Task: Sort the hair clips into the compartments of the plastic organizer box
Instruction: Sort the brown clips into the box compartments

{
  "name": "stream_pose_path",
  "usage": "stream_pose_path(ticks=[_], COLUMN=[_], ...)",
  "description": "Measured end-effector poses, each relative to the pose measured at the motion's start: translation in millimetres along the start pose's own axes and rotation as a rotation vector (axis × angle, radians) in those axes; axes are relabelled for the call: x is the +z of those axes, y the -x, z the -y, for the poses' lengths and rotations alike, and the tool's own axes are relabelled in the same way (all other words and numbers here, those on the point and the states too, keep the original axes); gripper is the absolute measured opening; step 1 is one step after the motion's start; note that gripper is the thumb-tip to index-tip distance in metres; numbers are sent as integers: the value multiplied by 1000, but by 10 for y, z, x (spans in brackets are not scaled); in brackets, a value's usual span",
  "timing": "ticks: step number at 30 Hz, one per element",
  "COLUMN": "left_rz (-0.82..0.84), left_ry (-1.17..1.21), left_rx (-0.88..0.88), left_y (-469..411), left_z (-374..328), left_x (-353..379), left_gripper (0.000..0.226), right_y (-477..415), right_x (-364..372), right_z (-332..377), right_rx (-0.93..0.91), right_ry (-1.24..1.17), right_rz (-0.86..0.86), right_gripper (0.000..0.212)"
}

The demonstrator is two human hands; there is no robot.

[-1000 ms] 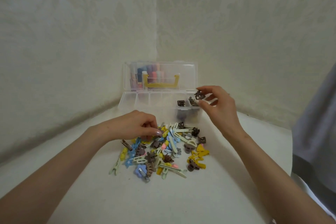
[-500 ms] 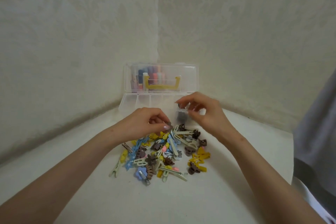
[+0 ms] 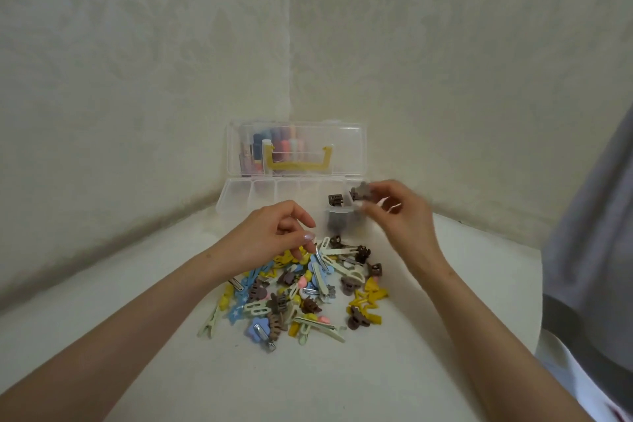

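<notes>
A clear plastic organizer box stands open in the corner, its lid raised. Brown claw clips lie in its right-hand compartments. My right hand hovers over the box's right end, fingertips pinching a small brown clip, motion-blurred. A pile of mixed hair clips, yellow, blue, cream and brown, lies on the white table in front of the box. My left hand rests at the pile's far edge, fingers curled with tips touching the clips; whether it grips one is not clear.
Behind the lid stand coloured items and a yellow handle. Patterned walls meet in a corner behind the box. A grey garment hangs at the right edge. The white table has bare surface to the right and in front of the pile.
My right hand went from the box down to the pile, took a brown clip, and has risen back over the box's right end. My left hand lifted slightly at the pile.
</notes>
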State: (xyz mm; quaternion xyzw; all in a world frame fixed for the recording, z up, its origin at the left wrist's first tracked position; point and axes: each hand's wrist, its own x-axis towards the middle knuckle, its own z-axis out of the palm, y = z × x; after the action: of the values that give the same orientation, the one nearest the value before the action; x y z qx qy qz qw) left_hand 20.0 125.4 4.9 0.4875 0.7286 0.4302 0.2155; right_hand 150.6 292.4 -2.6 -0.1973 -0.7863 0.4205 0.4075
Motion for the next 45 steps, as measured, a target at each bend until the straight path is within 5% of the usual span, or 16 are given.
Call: stream_pose_path(ticks=[3, 11, 28, 37, 40, 45], left_rz=[2, -5, -2, -3, -4, -3], left_ry=[-11, -25, -36, -44, -44, -47], left_rx=[2, 3, 11, 9, 7, 9], left_y=[-7, -5, -9, -7, -12, -12], left_z=[5, -2, 15, 10, 12, 13], left_x=[-10, -34, -31, -23, -29, -38], left_gripper=[9, 8, 6, 7, 8, 7], right_y=[-246, -639, -533, -640, -661, -644], right_x=[-118, -77, -151, -133, -187, -189], right_z=[-106, -222, -205, -176, -133, -145], right_rx=[112, 279, 185, 93, 89, 80], right_ry=[92, 88, 283, 510, 420, 224], right_rz=[-99, 106, 197, 291, 337, 136], right_gripper=[17, 20, 6, 17, 13, 19])
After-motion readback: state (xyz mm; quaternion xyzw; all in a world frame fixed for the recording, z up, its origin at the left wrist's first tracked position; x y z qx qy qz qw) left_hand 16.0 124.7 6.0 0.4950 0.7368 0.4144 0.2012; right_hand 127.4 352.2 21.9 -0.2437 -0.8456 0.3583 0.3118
